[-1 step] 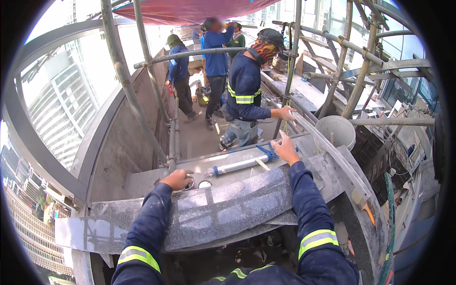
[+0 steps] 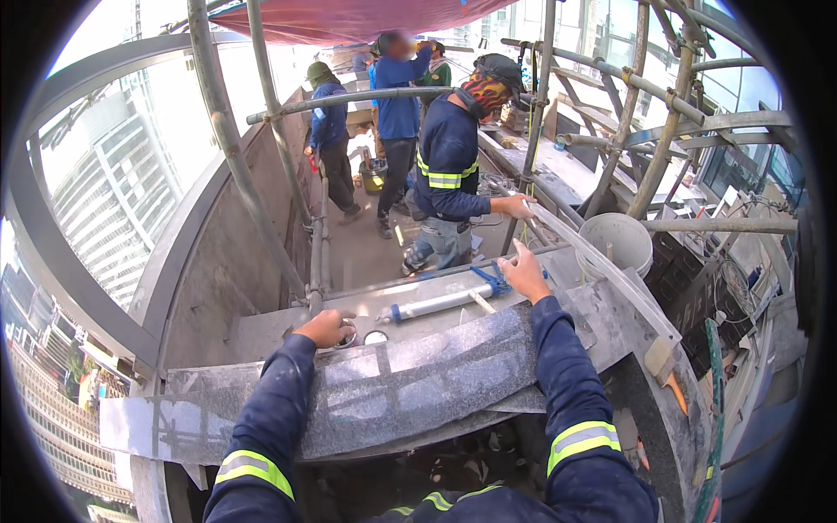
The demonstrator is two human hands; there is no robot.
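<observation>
My left hand is at a small round tin, its fingers curled at the rim and hiding part of it. Just right of that tin is a second small round container with a pale top. My right hand is raised with thumb and forefinger apart, holding nothing I can see. Beside it lies a caulking gun with a silver barrel and blue handle. Both my forearms reach across a long grey speckled stone slab.
A co-worker in a dark blue top holds a long pale bar near a white bucket. A brush with an orange handle lies on the right. Scaffold poles rise ahead. Several other people stand farther back.
The co-worker's hand has dipped slightly and drawn back to the left. The bar's near end has shifted away from me, showing more of the brush. My hands stay in place.
</observation>
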